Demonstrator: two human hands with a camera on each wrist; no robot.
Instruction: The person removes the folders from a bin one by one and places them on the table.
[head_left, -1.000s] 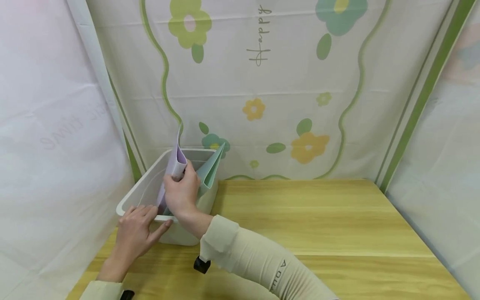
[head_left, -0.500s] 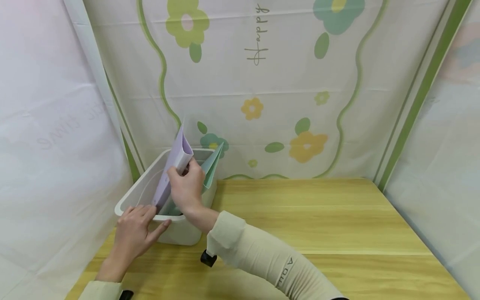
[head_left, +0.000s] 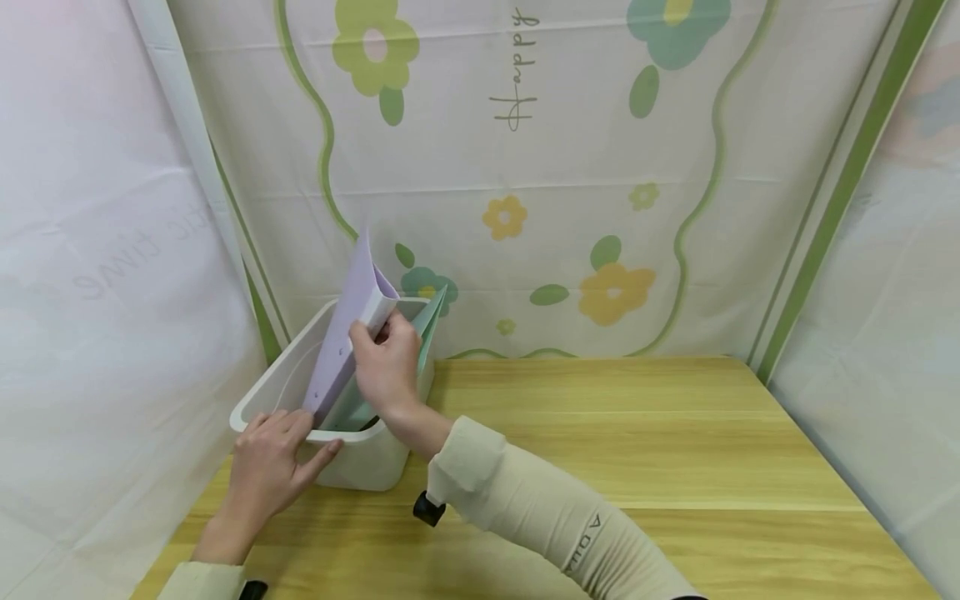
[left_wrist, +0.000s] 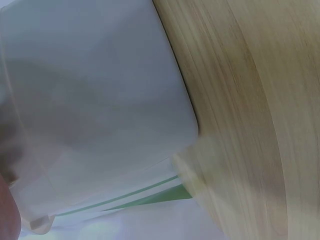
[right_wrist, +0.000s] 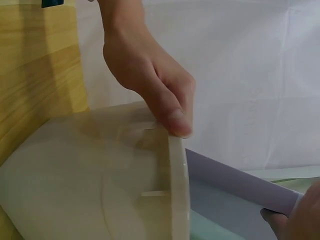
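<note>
A purple file folder point(head_left: 347, 321) with a pale spine strip stands tilted in a white plastic bin point(head_left: 367, 468), its upper part well above the rim. My right hand point(head_left: 390, 371) pinches the spine between thumb and fingers; the same hand point(right_wrist: 306, 220) shows at the lower right in the right wrist view. With fingers over the near rim and thumb outside, my left hand point(head_left: 268, 462) grips the bin. The folder's lower corner sits beside those fingertips. A green folder point(head_left: 431, 323) leans at the bin's right side, partly hidden behind my right hand.
The bin stands at the left of a wooden table point(head_left: 637, 450). A flower-printed cloth point(head_left: 570, 167) hangs behind it, and white cloth sides point(head_left: 112, 333) close in left and right. Table surface extends to the bin's right.
My right hand has moved up and to the right, raising and turning the purple folder so more of its cover shows. The left hand keeps its place on the rim.
</note>
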